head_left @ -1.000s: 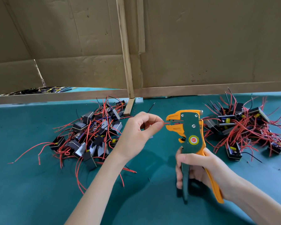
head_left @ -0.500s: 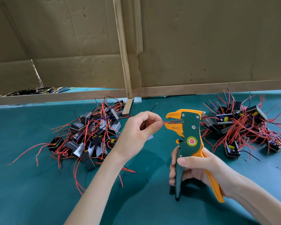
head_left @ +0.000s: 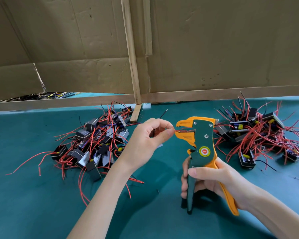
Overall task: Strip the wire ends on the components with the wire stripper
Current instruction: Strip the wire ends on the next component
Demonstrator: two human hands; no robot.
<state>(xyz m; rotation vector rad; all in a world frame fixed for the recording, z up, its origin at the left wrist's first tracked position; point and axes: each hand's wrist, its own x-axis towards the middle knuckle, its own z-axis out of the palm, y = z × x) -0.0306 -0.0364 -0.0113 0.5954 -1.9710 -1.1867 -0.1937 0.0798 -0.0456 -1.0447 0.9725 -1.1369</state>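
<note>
My right hand (head_left: pixel 207 180) grips the handles of an orange and green wire stripper (head_left: pixel 201 145), held upright above the teal table with its jaws pointing left. My left hand (head_left: pixel 148 140) pinches a thin red wire (head_left: pixel 177 130) between thumb and forefinger, and the wire's end sits between the stripper's jaws. The component on that wire is mostly hidden inside my left hand. A pile of black components with red wires (head_left: pixel 93 142) lies to the left. A second pile of components (head_left: pixel 259 133) lies to the right, behind the stripper.
A cardboard wall (head_left: pixel 214 49) with a wooden post (head_left: pixel 132 54) and a low wooden rail (head_left: pixel 214 95) closes off the back of the teal table (head_left: pixel 33 204). More cables (head_left: pixel 47 95) show through a gap at the back left.
The stripper's handles have come a little closer together under my right hand. My left hand still holds the red wire at the jaws. The view has shifted slightly.
</note>
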